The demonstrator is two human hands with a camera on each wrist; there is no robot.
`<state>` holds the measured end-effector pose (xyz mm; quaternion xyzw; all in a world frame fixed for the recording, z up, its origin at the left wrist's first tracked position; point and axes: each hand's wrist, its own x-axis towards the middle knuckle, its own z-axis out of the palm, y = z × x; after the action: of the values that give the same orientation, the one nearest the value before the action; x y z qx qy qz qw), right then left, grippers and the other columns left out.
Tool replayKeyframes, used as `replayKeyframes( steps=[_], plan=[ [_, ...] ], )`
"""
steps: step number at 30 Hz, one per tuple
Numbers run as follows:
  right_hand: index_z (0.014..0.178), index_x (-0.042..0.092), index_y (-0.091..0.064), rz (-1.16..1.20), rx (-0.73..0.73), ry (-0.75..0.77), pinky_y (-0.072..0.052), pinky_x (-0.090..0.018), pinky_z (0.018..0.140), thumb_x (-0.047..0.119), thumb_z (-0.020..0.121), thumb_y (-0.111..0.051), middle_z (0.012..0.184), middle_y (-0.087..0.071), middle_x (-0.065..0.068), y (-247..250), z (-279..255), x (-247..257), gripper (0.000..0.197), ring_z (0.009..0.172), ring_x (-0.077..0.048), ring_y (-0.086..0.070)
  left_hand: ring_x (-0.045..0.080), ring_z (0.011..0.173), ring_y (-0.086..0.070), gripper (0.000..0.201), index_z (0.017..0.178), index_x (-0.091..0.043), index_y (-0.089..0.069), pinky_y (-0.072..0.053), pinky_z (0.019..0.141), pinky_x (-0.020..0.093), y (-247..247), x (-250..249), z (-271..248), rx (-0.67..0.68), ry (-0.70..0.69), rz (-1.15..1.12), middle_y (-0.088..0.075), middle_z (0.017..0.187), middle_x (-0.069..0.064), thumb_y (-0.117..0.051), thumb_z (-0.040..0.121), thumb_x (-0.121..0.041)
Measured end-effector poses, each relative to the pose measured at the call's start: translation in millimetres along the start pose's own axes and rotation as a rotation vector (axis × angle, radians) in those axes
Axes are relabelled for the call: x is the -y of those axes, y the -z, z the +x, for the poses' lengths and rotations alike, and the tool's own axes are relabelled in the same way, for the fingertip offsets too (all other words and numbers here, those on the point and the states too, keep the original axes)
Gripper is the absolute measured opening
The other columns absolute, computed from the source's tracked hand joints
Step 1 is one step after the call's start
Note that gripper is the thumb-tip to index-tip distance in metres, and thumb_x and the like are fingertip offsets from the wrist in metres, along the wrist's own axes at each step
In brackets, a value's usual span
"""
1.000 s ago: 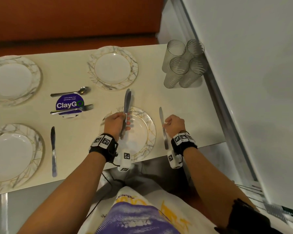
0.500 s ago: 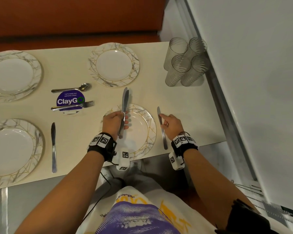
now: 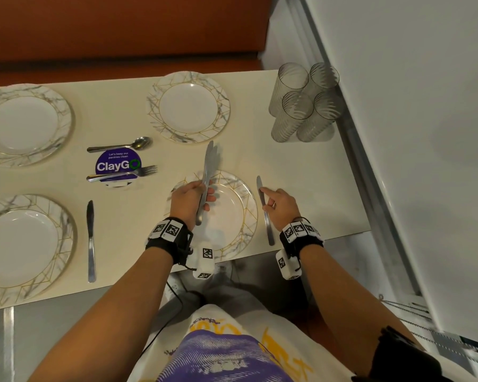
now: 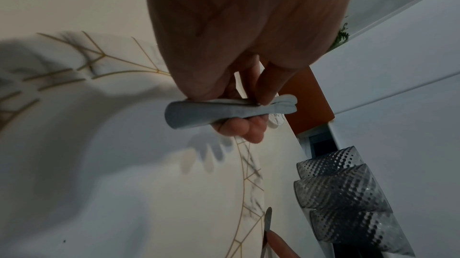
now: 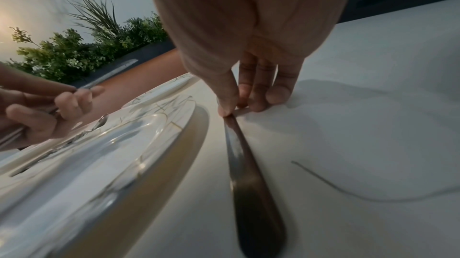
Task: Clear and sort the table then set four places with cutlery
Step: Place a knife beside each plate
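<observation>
My left hand [image 3: 202, 197] hovers over the near right plate [image 3: 249, 208] and grips a bundle of knives [image 3: 208, 175] by their handles, blades pointing away. The left wrist view shows the handle ends [image 4: 224, 113] pinched between thumb and fingers. A single knife [image 3: 266, 216] lies flat on the table just right of that plate. My right hand [image 3: 276, 205] pinches it near the blade's base, index finger stretched along the blade. In the right wrist view the thumb and fingertips [image 5: 226, 108] meet on the knife [image 5: 248, 173].
Another knife [image 3: 91, 241] lies right of the near left plate [image 3: 66, 224]. A spoon [image 3: 122, 146] and a fork [image 3: 122, 175] lie by the purple ClayGo sticker [image 3: 116, 164]. Two more plates [image 3: 64, 111] [image 3: 155, 106] sit farther back. Several glasses [image 3: 301, 106] stand at the far right, by the wall.
My right hand has gone from a closed fist over the single knife to an index finger stretched along its blade. The left hand with its bundle has hardly moved.
</observation>
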<state>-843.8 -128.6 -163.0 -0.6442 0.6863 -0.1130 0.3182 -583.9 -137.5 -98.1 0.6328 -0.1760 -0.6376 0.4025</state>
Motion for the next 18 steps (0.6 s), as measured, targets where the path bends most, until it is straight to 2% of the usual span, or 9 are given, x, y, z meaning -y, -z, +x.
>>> replayKeyframes(
  steps=[6,9,13,15,18],
  plan=[
    [0.141,0.026,-0.055,-0.006,0.006,-0.014,-0.054,-0.031,0.087,0.008,0.090,-0.066,0.094,-0.056,-0.005,2,0,2,0.055,0.084,-0.020,-0.058,0.015,0.056,-0.055,0.023,0.110,0.001,-0.073,-0.043,0.051,0.027,1,0,4,0.028,0.035,-0.019,-0.073,0.073,0.004,-0.052,0.102,-0.002],
    [0.140,0.025,-0.055,0.054,-0.086,-0.035,-0.052,-0.029,0.087,0.013,0.093,-0.064,0.096,-0.058,-0.004,11,4,16,0.049,0.088,-0.019,-0.059,0.014,0.053,-0.052,0.023,0.113,0.002,-0.073,-0.040,0.049,0.026,3,-1,6,0.041,0.042,0.010,-0.072,0.069,0.001,-0.054,0.102,-0.004],
    [0.128,0.020,-0.064,0.182,-0.201,0.023,-0.053,-0.031,0.085,0.018,0.094,-0.065,0.092,-0.064,-0.002,26,26,62,0.035,0.082,-0.016,-0.061,0.013,0.050,-0.047,0.025,0.111,0.005,-0.072,-0.035,0.043,0.024,5,-11,-3,0.082,0.043,0.012,-0.067,0.069,0.002,-0.050,0.102,-0.003],
    [0.123,0.019,-0.066,0.246,-0.203,0.067,-0.054,-0.031,0.083,0.019,0.093,-0.065,0.087,-0.064,0.001,31,40,93,0.030,0.077,-0.014,-0.060,0.014,0.048,-0.045,0.025,0.107,0.006,-0.073,-0.032,0.041,0.023,8,-16,-6,0.093,0.052,0.009,-0.066,0.066,0.002,-0.050,0.099,-0.001],
    [0.126,0.017,-0.064,0.305,-0.160,0.111,-0.052,-0.028,0.083,0.026,0.096,-0.063,0.085,-0.062,0.005,33,59,145,0.031,0.078,-0.013,-0.061,0.017,0.050,-0.045,0.027,0.106,0.009,-0.073,-0.030,0.043,0.026,20,-23,-6,0.104,0.036,0.008,-0.062,0.070,0.009,-0.049,0.097,0.001]
  ],
)
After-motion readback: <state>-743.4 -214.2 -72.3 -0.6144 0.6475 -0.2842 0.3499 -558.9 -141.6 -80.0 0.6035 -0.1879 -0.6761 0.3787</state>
